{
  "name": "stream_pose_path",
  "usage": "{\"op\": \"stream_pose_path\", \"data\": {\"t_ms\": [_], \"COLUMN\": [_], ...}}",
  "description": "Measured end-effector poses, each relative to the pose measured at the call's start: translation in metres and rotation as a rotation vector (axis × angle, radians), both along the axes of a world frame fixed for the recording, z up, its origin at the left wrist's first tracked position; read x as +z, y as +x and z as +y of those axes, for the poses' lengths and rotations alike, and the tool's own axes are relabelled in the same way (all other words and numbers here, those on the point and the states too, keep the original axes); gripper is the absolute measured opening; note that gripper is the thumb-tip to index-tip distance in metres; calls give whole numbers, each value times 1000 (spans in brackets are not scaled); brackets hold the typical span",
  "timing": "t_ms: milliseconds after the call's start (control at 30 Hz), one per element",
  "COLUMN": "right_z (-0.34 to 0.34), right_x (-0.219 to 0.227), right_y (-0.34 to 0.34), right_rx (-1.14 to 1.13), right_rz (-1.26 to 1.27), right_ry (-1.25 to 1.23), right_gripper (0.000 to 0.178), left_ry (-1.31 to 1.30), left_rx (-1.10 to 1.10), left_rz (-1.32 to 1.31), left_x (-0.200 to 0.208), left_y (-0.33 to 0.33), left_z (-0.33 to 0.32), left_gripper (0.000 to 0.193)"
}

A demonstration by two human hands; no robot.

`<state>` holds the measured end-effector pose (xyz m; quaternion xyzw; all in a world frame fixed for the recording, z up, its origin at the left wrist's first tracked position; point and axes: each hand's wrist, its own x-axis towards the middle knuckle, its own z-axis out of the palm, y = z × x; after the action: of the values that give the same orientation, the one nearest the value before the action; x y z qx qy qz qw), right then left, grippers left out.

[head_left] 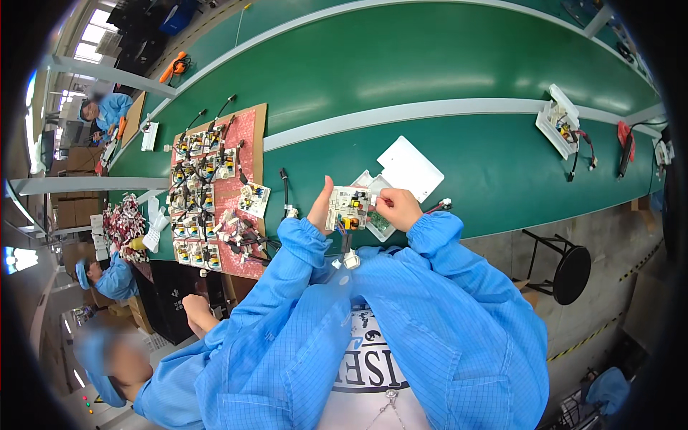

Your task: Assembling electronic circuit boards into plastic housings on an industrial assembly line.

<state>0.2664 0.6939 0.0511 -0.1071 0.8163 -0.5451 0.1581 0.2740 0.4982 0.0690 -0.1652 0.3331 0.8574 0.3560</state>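
My left hand (320, 208) is closed on the left edge of a circuit board (343, 203), thumb pointing up. The board is pale, with yellow, black and brown parts on it. From its lower edge dark wires run down to a white connector (351, 259) near my lap. My right hand (398, 208) is closed in a pinch at the board's right edge, by a small white piece. What its fingertips hold is hidden. Beneath the board lies an open white plastic housing (381, 231), partly covered. A flat white cover (411, 169) rests on the green bench just beyond.
On the left, several wired circuit boards (193, 188) lie in rows on pink bubble wrap (246, 136) over cardboard. A black cable (285, 188) lies nearer me. An opened white housing (557, 123) with wires sits far right, a black stool (571, 274) below. Co-workers sit at left.
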Motion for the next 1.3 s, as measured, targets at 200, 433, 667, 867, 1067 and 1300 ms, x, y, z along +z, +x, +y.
{"op": "stream_pose_path", "data": {"t_ms": [200, 433, 667, 867, 1067, 1300], "right_z": [-6, -8, -3, -3, -1, 3], "right_x": [1, 2, 2, -2, -5, -5], "right_y": [-3, -4, -6, -5, -5, -7], "right_rx": [-6, -10, 10, 7, 88, 115], "right_rz": [91, 72, -41, 4, -32, -36], "right_ry": [141, 165, 57, 58, -46, -122], "right_gripper": [19, 20, 23, 23, 25, 24], "left_ry": [-32, -66, -122, -184, -271, -239], "left_rx": [9, 5, 20, -5, -40, -3], "left_rz": [-2, 35, 40, 80, 136, 100], "left_x": [6, 0, 7, 8, 11, 10], "left_y": [1, 2, 2, 2, 4, 4], "left_z": [1, 0, 5, 8, 11, 11], "left_gripper": [81, 80, 80, 78, 76, 76]}}
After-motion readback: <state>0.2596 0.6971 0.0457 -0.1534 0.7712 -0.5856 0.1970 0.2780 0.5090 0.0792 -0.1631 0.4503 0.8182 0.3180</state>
